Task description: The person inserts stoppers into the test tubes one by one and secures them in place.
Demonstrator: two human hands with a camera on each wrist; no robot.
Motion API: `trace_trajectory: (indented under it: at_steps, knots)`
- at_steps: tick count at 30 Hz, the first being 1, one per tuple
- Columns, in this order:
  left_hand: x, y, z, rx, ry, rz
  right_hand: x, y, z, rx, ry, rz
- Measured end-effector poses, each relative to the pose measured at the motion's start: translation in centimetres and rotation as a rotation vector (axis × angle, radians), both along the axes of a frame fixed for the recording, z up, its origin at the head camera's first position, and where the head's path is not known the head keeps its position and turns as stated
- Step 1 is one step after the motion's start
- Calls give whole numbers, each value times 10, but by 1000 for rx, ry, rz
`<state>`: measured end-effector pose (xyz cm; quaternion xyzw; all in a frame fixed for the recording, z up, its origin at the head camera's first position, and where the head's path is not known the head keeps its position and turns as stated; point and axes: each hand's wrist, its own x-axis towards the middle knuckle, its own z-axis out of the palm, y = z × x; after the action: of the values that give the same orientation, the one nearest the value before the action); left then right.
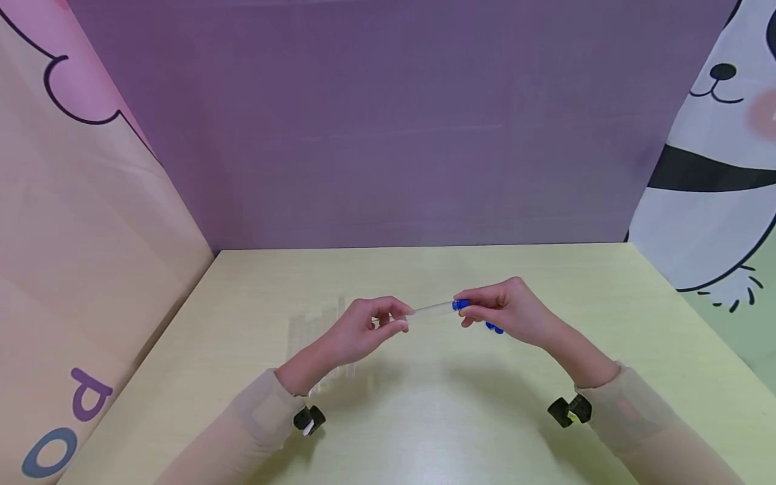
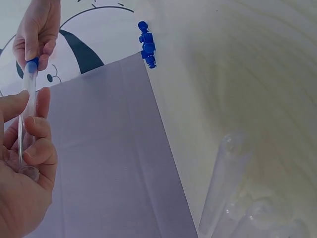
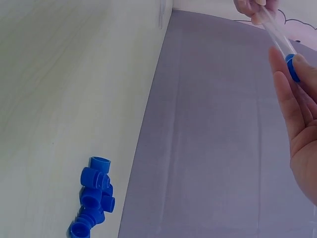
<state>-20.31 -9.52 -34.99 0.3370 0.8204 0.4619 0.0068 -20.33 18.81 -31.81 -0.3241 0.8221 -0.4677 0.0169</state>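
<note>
A clear test tube (image 1: 433, 309) is held up above the table between both hands. My left hand (image 1: 370, 328) grips the tube's body; in the left wrist view its rounded end (image 2: 28, 173) shows against the palm. At the tube's other end, my right hand (image 1: 512, 313) pinches a blue cap (image 1: 461, 304) between thumb and fingers. The right wrist view shows the cap (image 3: 292, 68) at the tube's mouth; how far on it sits, I cannot tell. Behind the right hand, more blue caps (image 3: 91, 196) lie in a small pile.
Several clear test tubes (image 2: 220, 183) lie on the table at the left, partly hidden by the left arm in the head view. The pale wooden table (image 1: 436, 417) ends at a purple backdrop (image 1: 412, 135), with printed cloth panels on both sides.
</note>
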Motion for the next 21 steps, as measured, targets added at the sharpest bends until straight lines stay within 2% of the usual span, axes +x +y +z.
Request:
trace_trajectory:
  at_steps: [6,14,19,21]
  knots:
    - [1,1,-2,16,16,-18,-1,0,-1,-11,2,30]
    - [7,3,-3,66,28,-9,-3,0,-3,-60,-80,59]
    - [7,3,-2,67,72,-25,-2,-2,-3,-59,-89,60]
    - [7,3,-2,61,67,-27,-2,-1,-3,-49,-86,58]
